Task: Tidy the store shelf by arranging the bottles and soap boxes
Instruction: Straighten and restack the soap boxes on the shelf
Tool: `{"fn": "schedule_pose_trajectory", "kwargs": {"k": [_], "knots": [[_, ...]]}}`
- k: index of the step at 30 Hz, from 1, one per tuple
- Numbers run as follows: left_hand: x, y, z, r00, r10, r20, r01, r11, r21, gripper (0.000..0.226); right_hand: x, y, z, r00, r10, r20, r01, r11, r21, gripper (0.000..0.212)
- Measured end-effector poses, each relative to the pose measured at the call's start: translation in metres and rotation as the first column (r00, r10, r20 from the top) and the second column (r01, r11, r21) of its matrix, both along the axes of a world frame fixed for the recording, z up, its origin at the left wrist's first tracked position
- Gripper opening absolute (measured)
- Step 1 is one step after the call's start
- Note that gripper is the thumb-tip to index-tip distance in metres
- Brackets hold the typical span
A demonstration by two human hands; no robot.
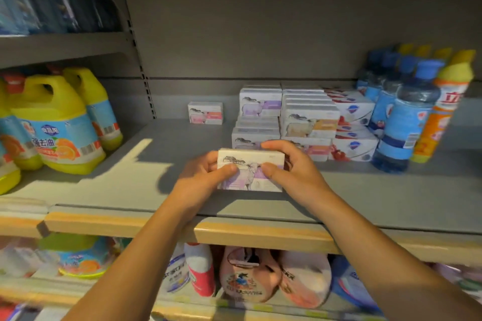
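Observation:
I hold a white soap box with a purple sheep print [251, 171] over the middle of the grey shelf [130, 177]. My left hand [206, 177] grips its left end, thumb on the front face. My right hand [289, 167] grips its right end, fingers curled over the top. Just behind it rise stacks of sheep soap boxes [307, 117] and white soap boxes with a blue shield logo [354, 122]. One pink sheep box [205, 112] stands alone at the back. Blue-capped bottles [407, 117] and yellow-capped orange bottles [443, 107] stand at the right.
Yellow detergent jugs [60, 125] fill the left of the shelf. Blue packs [52, 8] sit on the upper left shelf. Below the orange price rail [260, 236] are pouches and bottles [247, 276]. A slotted upright [140, 70] divides the bays.

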State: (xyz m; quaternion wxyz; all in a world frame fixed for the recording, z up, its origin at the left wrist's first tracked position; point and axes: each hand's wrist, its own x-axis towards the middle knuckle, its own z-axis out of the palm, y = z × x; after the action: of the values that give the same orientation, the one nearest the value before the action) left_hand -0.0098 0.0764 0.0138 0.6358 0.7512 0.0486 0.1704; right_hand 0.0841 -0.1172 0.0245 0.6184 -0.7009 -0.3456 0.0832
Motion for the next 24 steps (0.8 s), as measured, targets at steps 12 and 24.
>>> {"fn": "schedule_pose_trajectory", "kwargs": {"k": [12, 24], "knots": [[0.002, -0.002, 0.0, 0.996, 0.09, 0.007, -0.084, 0.95, -0.301, 0.047, 0.003, 0.001, -0.022, 0.996, 0.06, -0.07, -0.06, 0.998, -0.006, 0.064], [0.002, -0.005, -0.001, 0.978, 0.208, -0.01, -0.205, 0.954, -0.22, 0.068, 0.012, 0.009, -0.008, 0.943, -0.118, -0.31, 0.069, 0.984, -0.165, 0.07]]}}
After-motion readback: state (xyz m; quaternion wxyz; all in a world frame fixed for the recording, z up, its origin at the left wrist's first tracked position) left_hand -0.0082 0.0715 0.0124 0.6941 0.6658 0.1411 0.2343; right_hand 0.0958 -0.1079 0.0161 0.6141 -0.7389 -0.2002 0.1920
